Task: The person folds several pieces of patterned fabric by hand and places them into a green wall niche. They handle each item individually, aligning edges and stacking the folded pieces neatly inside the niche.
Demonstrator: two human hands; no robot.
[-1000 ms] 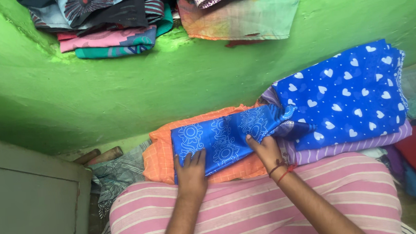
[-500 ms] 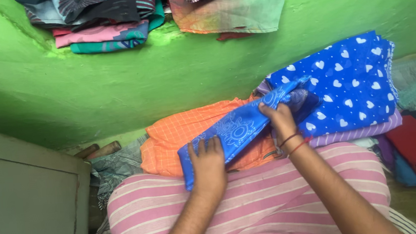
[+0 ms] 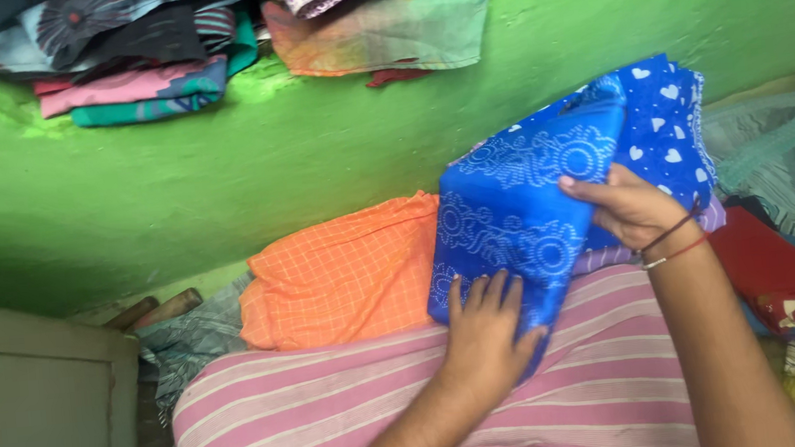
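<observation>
Change since half a second before: both hands had carried the blue patterned cloth [image 3: 530, 207] rightward off the orange checked cloth [image 3: 344, 271], so that it now stood tilted up against the blue heart-print cloth [image 3: 662, 119] instead of lying slanted across the orange one.

Left hand [image 3: 485, 326]: lay flat, palm down and fingers spread, pressing the lower edge of the blue patterned cloth; it pinned rather than gripped.

Right hand [image 3: 631, 208]: curled on the right edge of the blue patterned cloth, thumb on the front face and the other fingers hidden behind, so it seemed a pinch hold. Red threads circled the wrist.

Blue patterned cloth: a folded panel with white dotted rings, directly ahead of both hands. Its long axis ran from the left hand up and to the right, toward the green wall [image 3: 221, 181].

Nearer hand: both touched it; the left held the near end, the right the side farther up.

Arms: the left forearm rose from the bottom centre, the right came in steeply from the lower right, both over the pink striped garment [image 3: 337, 411].

Around the blue patterned cloth: orange checked cloth just left of it; heart-print cloth behind and right, touching; a red cloth [image 3: 775, 267] farther right; folded clothes [image 3: 143, 54] on a ledge well above and left; a grey cabinet [image 3: 31, 418] well to the left.
</observation>
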